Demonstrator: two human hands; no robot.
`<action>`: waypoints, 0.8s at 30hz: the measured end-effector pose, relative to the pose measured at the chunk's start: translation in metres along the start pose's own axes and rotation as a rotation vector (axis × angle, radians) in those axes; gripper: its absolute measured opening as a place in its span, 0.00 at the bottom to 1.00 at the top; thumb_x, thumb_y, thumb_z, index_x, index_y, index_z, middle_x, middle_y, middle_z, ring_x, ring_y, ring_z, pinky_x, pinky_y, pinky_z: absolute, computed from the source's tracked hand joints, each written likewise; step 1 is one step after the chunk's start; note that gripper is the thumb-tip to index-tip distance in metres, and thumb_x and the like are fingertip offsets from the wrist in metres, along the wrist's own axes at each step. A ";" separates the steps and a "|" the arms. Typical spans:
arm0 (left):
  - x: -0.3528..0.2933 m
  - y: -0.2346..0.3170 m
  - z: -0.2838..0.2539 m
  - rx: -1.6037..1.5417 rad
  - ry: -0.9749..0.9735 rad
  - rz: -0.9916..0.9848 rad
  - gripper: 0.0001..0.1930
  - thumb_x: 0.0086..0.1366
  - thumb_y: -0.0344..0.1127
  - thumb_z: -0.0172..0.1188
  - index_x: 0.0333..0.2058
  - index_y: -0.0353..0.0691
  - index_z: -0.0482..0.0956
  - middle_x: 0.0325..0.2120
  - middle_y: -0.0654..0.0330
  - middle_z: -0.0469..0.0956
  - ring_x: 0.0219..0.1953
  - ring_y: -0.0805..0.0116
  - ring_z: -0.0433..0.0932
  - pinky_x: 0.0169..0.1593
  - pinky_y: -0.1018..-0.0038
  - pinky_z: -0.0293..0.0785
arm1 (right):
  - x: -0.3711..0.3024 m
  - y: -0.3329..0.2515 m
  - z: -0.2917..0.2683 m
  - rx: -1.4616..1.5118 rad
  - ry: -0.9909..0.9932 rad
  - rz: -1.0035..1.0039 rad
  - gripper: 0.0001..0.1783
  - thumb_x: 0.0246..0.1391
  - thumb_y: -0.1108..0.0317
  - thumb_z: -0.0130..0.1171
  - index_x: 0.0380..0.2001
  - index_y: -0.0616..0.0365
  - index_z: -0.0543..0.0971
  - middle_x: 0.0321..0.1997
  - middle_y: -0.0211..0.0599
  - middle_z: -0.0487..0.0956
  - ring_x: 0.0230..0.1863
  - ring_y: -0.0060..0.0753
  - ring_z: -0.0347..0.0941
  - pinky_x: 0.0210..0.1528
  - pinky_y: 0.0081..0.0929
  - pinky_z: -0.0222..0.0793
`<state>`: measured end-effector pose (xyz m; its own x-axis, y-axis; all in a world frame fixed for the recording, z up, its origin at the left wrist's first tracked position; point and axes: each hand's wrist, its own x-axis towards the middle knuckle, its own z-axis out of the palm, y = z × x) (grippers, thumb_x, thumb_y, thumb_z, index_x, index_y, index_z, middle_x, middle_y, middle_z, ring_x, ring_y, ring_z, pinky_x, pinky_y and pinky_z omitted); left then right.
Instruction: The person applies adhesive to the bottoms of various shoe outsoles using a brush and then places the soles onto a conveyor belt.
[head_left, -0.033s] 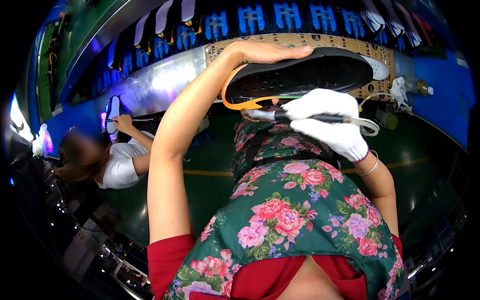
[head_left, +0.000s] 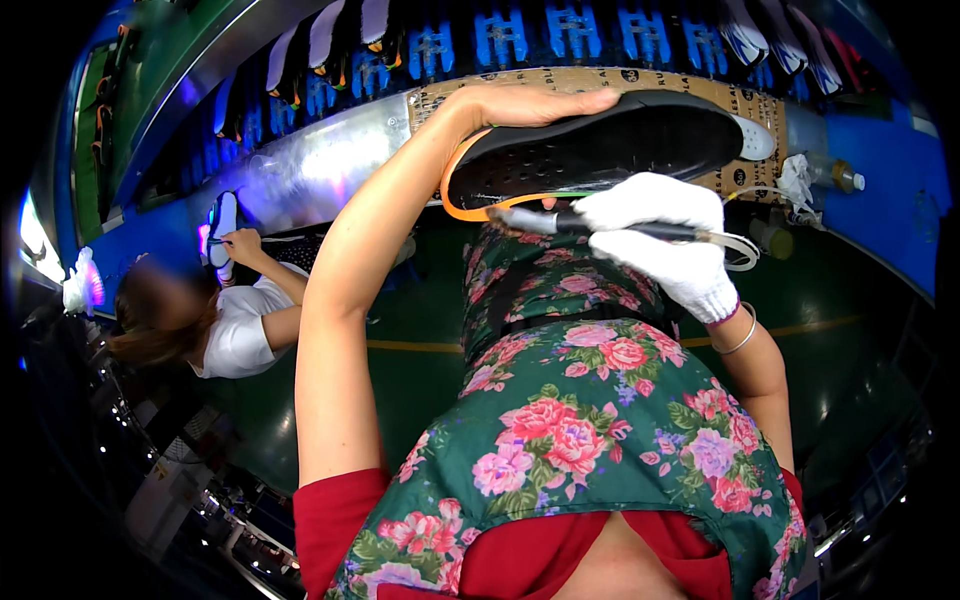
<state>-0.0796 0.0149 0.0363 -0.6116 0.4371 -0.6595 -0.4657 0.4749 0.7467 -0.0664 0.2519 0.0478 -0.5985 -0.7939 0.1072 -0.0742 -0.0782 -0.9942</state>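
Observation:
A black shoe [head_left: 600,150] with an orange-edged heel lies sideways in front of me, its dark perforated underside toward me. My bare left hand [head_left: 530,104] is closed round its far side, thumb stretched toward the toe; some fingertips show below the near edge. In my right hand [head_left: 655,235], covered by a white knitted glove, is a brush [head_left: 565,222] with a dark handle and a light metal collar. Its bristles touch the orange edge near the heel. A white piece [head_left: 756,138] sticks out past the toe.
Brown cardboard [head_left: 745,180] covers the metal bench [head_left: 340,155] under the shoe. Beyond it, blue racks [head_left: 500,38] hold several shoe parts. A bottle [head_left: 845,178] and white crumpled plastic [head_left: 797,182] sit at the right. A co-worker [head_left: 235,325] handles a shoe on the left.
The brush tip has shifted slightly up and right along the orange edge, with my right hand. The shoe has tilted a little in my left hand.

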 end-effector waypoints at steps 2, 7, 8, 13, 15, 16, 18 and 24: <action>0.022 -0.041 0.010 -0.268 0.060 0.100 0.52 0.58 0.81 0.38 0.66 0.40 0.64 0.65 0.47 0.63 0.65 0.57 0.65 0.64 0.64 0.65 | -0.007 -0.011 0.002 0.237 0.161 0.266 0.12 0.52 0.77 0.65 0.41 0.65 0.84 0.34 0.39 0.84 0.32 0.24 0.80 0.35 0.19 0.76; 0.041 -0.071 0.038 -1.067 -0.063 0.359 0.46 0.64 0.77 0.36 0.61 0.40 0.68 0.51 0.49 0.77 0.43 0.53 0.81 0.46 0.52 0.81 | -0.012 -0.001 -0.003 0.330 0.545 0.184 0.12 0.55 0.78 0.62 0.43 0.70 0.82 0.32 0.40 0.83 0.27 0.21 0.78 0.27 0.13 0.72; 0.042 -0.068 0.045 -1.266 -0.175 0.375 0.45 0.65 0.76 0.35 0.59 0.39 0.70 0.47 0.49 0.80 0.38 0.52 0.84 0.43 0.49 0.83 | -0.010 0.003 -0.004 0.365 0.613 0.139 0.11 0.54 0.79 0.61 0.42 0.70 0.82 0.32 0.40 0.83 0.27 0.22 0.79 0.27 0.13 0.72; 0.066 -0.073 0.087 -1.534 -0.064 0.582 0.32 0.74 0.60 0.36 0.58 0.37 0.71 0.48 0.50 0.80 0.45 0.49 0.82 0.53 0.51 0.79 | 0.001 0.009 -0.021 -0.097 0.654 0.060 0.13 0.53 0.80 0.63 0.43 0.68 0.82 0.37 0.37 0.83 0.32 0.20 0.78 0.33 0.15 0.73; 0.070 -0.066 0.099 -1.404 0.218 0.581 0.28 0.75 0.55 0.38 0.59 0.38 0.70 0.53 0.52 0.77 0.54 0.55 0.78 0.61 0.55 0.73 | 0.005 -0.002 -0.023 -0.245 0.567 0.040 0.12 0.53 0.81 0.64 0.42 0.66 0.83 0.38 0.36 0.83 0.33 0.20 0.78 0.36 0.17 0.73; 0.066 -0.065 0.101 -1.478 0.139 0.671 0.25 0.75 0.50 0.41 0.60 0.39 0.69 0.55 0.53 0.75 0.57 0.60 0.74 0.65 0.58 0.67 | 0.007 -0.003 -0.023 -0.235 0.518 0.029 0.11 0.52 0.81 0.64 0.41 0.66 0.83 0.38 0.36 0.83 0.34 0.21 0.78 0.36 0.17 0.73; 0.058 -0.058 0.102 -1.430 0.171 0.588 0.22 0.74 0.45 0.47 0.59 0.37 0.70 0.53 0.52 0.76 0.54 0.57 0.76 0.63 0.56 0.69 | 0.008 -0.004 -0.022 -0.245 0.455 0.045 0.10 0.50 0.81 0.66 0.38 0.66 0.84 0.37 0.37 0.84 0.37 0.24 0.79 0.39 0.21 0.74; 0.059 -0.090 0.108 -1.443 -0.027 0.650 0.22 0.73 0.44 0.47 0.58 0.34 0.71 0.51 0.46 0.77 0.47 0.51 0.81 0.50 0.54 0.81 | -0.005 -0.008 -0.016 -0.456 0.286 -0.067 0.10 0.45 0.81 0.68 0.35 0.64 0.84 0.37 0.42 0.85 0.39 0.34 0.81 0.45 0.28 0.74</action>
<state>-0.0048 0.0804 -0.0787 -0.9369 0.2888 -0.1970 -0.3409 -0.8797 0.3315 -0.0753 0.2657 0.0550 -0.7689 -0.5957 0.2322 -0.4202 0.1971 -0.8857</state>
